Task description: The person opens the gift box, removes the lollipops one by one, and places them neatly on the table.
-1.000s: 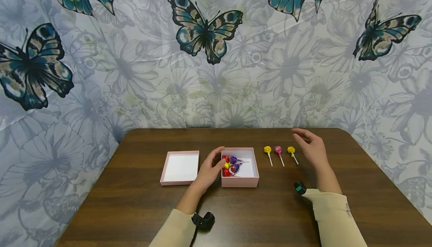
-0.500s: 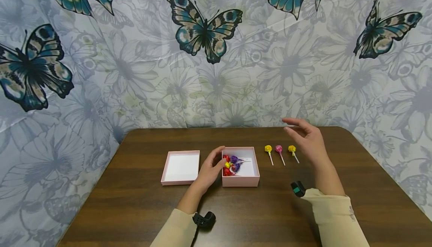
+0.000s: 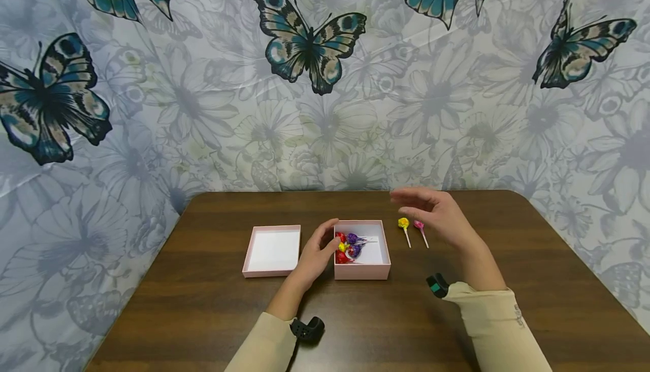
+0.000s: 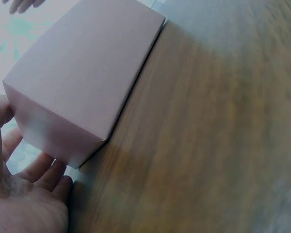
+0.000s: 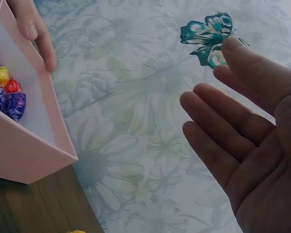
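Note:
A pink box (image 3: 362, 272) with a white inside stands on the table, holding several wrapped lollipops (image 3: 354, 250) in red, yellow and purple at its left side. My left hand (image 3: 313, 254) holds the box's left wall, thumb over the rim and the other fingers along the outside; the left wrist view shows them against the pink side (image 4: 53, 128). My right hand (image 3: 439, 217) hovers right of the box, fingers extended and holding nothing, as the palm (image 5: 262, 179) shows. Below its fingertips lie a yellow lollipop (image 3: 403, 223) and a pink lollipop (image 3: 418, 225).
Left of the box lies a shallow pink-edged lid (image 3: 271, 252), white inside facing up. The brown wooden table (image 3: 386, 327) ends at a backdrop cloth (image 3: 325, 135) printed with flowers and butterflies.
My right hand has moved left, rising and then dropping a little, and now covers the rightmost yellow lollipop. The left hand and the box have stayed in place.

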Demonstrator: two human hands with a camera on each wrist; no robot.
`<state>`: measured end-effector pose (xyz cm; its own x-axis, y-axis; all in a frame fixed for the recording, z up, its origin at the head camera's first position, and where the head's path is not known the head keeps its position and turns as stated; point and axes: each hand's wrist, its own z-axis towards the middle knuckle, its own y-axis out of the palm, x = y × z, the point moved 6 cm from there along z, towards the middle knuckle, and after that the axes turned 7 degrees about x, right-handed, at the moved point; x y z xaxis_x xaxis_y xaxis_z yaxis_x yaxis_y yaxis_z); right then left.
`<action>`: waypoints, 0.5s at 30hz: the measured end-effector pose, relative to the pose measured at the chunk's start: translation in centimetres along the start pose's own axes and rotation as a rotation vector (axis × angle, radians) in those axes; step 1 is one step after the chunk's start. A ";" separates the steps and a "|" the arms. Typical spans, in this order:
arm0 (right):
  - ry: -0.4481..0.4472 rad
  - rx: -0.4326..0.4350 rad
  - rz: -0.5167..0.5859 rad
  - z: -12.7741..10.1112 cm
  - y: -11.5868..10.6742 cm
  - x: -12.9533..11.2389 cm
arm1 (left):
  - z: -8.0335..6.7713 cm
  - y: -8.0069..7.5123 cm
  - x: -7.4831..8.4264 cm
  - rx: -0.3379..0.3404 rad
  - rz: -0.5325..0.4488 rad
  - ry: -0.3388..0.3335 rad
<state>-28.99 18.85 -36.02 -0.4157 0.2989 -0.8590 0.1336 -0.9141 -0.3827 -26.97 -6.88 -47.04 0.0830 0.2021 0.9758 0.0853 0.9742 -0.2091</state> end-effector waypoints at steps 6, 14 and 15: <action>-0.001 -0.157 -0.015 0.7 2.7 0.3 | 0.0 -0.1 0.0 0.002 -0.006 0.010; 0.069 -0.311 -0.074 1.6 6.3 1.6 | 1.7 0.4 -3.3 0.033 -0.027 0.026; 0.073 -0.327 -0.088 1.7 6.7 1.8 | 1.7 0.3 -3.4 0.034 -0.026 0.026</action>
<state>-30.35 12.77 -39.56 -0.3746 0.4020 -0.8355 0.3866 -0.7513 -0.5348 -28.93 -7.06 -50.34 0.1069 0.1742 0.9789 0.0536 0.9821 -0.1806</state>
